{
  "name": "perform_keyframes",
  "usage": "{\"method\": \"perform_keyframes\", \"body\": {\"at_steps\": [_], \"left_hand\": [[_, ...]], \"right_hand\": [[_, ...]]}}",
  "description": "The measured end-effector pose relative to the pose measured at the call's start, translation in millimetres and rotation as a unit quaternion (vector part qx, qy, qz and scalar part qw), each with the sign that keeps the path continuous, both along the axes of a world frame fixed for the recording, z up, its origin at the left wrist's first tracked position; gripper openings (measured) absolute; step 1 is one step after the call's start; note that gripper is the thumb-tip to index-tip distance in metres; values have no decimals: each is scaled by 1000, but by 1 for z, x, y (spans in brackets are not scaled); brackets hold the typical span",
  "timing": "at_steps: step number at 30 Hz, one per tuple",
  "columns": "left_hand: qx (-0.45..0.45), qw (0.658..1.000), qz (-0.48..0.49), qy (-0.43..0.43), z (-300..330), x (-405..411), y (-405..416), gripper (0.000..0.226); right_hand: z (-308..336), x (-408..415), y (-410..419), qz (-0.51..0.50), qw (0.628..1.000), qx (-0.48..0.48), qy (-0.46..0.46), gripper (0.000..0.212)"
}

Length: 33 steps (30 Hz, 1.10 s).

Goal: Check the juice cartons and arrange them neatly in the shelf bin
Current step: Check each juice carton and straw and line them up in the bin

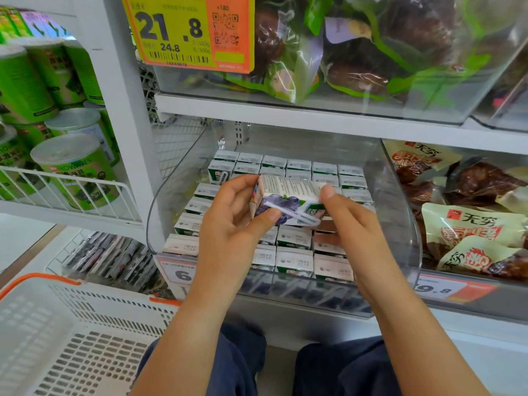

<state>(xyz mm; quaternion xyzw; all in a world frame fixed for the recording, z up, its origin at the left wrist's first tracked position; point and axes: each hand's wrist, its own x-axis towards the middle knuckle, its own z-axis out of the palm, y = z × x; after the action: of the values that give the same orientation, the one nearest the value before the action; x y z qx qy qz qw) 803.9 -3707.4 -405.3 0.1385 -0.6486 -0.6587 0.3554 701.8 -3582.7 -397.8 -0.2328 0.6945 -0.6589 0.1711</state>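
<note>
Held carton: small juice carton (288, 200) w/ blueberry print, held above the bin, lying on its side, printed text panel facing up, wrapped straw on the near face
L hand: left hand (228, 224) pinches carton's left end, thumb on the near face by the straw, fingers curled round the far/left side
R hand: right hand (347, 224) grips carton's right end, thumb tip up on the top right corner, other fingers under it, mostly hidden
Bin: clear plastic shelf bin (411, 212), middle shelf, centre of view, curved see-thru walls
Cartons in bin: rows of juice cartons (294, 238) standing upright, tops showing, packed side by side from near wall to far wall; far rows sit higher than near ones; part of the stack hidden behind hands
Price tag, near: white/orange tag (178, 274) on the bin's near left edge, a "6" readable, rest covered by L forearm
Price tag, top: yellow/orange tag (188, 31) reading 21.8, hangs on the upper bin
Upper bin: clear bin w/ green-trimmed bags (371, 47) of dark food
Right of bin: beige snack packs (468, 224) w/ red print, in the next bin, just beside
Left shelf: green canisters (71, 170) behind a white wire rail
Low left: white basket (71, 338) w/ orange rim, near the person's knees; dark flat packets (111, 258) beyond it
Person: crouched or seated, dark blue trousers (243, 361) at bottom of view
</note>
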Motion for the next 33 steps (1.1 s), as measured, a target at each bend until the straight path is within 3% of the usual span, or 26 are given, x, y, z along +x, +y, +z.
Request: {"method": "perform_keyframes", "body": {"at_steps": [4,7,12,19,22,26,30,33], "left_hand": [[-68,997,26,-26,-1,0,3,44],[-144,982,76,-91,-3,0,2,49],[6,995,-15,-101,2,0,0,35],[69,995,-28,-73,2,2,-3,46],[54,997,-13,-60,1,3,-4,56],[0,999,8,-36,-1,3,-3,50],[-60,998,-2,-10,-2,7,-3,60],[-76,996,-38,-16,-3,7,-1,71]], "right_hand": [[2,-2,3,15,998,-37,-49,41],[0,-3,4,-14,998,-45,-39,46],[0,-3,4,-41,998,-36,-9,56],[3,0,5,11,996,-81,23,35],[2,-3,6,37,996,-78,24,35],[0,-4,6,61,995,-75,-23,35],[1,-4,6,53,994,-77,-50,47],[0,-6,7,25,989,-123,-72,37]]}}
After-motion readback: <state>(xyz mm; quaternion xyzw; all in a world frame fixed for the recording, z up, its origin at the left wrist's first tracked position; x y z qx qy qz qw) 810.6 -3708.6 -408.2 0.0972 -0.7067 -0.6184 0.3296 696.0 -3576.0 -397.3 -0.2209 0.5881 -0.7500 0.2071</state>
